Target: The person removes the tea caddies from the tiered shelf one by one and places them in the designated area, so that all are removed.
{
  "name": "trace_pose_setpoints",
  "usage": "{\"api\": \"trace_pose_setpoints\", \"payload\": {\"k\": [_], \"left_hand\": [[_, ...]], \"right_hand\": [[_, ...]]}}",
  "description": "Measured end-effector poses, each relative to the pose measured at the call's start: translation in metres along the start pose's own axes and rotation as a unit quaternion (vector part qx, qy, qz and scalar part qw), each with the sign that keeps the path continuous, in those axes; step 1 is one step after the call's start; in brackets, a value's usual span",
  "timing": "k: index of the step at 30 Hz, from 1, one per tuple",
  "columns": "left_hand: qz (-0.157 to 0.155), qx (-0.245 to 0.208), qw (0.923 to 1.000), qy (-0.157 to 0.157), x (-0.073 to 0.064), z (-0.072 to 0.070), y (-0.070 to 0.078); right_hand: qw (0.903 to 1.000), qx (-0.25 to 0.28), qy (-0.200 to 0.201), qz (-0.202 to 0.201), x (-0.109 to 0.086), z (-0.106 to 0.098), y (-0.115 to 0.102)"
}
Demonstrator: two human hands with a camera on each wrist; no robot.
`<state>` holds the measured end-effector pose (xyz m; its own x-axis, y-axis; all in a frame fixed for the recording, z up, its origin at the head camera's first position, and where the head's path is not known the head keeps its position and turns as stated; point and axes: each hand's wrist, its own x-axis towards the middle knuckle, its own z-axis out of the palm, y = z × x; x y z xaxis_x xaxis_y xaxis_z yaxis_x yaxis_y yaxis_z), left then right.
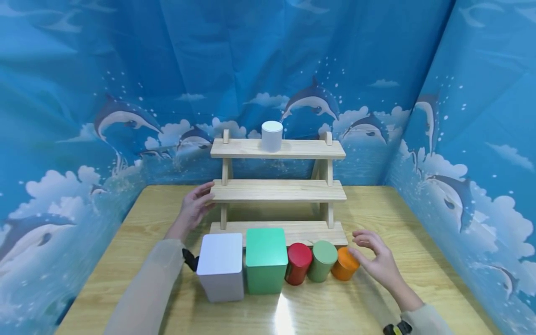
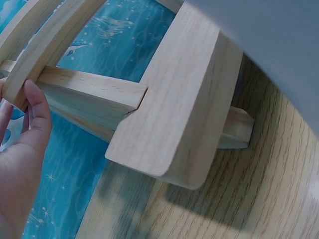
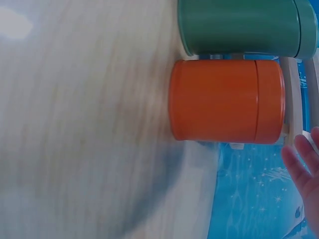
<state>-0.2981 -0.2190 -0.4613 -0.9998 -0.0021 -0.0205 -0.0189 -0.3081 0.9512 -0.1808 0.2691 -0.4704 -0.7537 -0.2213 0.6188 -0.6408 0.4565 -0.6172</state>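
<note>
A three-tier wooden display shelf (image 1: 278,190) stands on the table. My left hand (image 1: 196,204) holds the left end of its middle board; in the left wrist view, the thumb and fingers of the left hand (image 2: 25,149) lie on either side of the board end. Beside the orange canister (image 1: 345,264), my right hand (image 1: 378,260) hovers with fingers spread and slightly bent, holding nothing. The right wrist view shows the orange canister (image 3: 224,102) with its lid on, apart from the fingers (image 3: 297,169). Left of it stands a light green canister (image 1: 322,261), then a red canister (image 1: 299,264).
A white canister (image 1: 271,136) sits on the top board. In front of the shelf stand a large white box (image 1: 222,267) and a green box (image 1: 265,260), side by side. Behind the wooden table (image 1: 155,218) hangs a blue dolphin-print curtain (image 1: 251,60), which also lines both sides.
</note>
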Motion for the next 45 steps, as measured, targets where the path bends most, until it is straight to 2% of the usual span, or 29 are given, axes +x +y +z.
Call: {"api": "trace_pose_setpoints", "payload": {"k": [6, 12, 16, 24, 34, 45], "left_hand": [[-0.001, -0.01, 0.9999, -0.004, 0.001, 0.001, 0.002], [-0.004, -0.001, 1.0, -0.004, -0.003, 0.004, 0.006], [-0.002, -0.008, 1.0, 0.002, 0.001, 0.001, 0.001], [-0.002, -0.016, 0.9999, -0.003, 0.0, 0.001, 0.001], [0.002, -0.005, 1.0, 0.001, -0.001, -0.001, -0.001], [0.003, 0.0, 1.0, -0.001, 0.0, -0.001, -0.001]], "right_hand": [[0.9998, -0.009, 0.007, -0.017, 0.013, -0.001, -0.017], [0.9997, -0.019, 0.005, -0.016, 0.027, -0.003, -0.035], [0.9994, -0.021, 0.007, -0.025, 0.034, -0.003, -0.038], [0.9994, -0.018, 0.002, -0.031, 0.047, -0.002, -0.043], [0.9975, -0.012, 0.009, -0.069, 0.065, 0.003, -0.05], [0.9966, 0.003, 0.013, -0.081, 0.085, 0.012, -0.056]]}}
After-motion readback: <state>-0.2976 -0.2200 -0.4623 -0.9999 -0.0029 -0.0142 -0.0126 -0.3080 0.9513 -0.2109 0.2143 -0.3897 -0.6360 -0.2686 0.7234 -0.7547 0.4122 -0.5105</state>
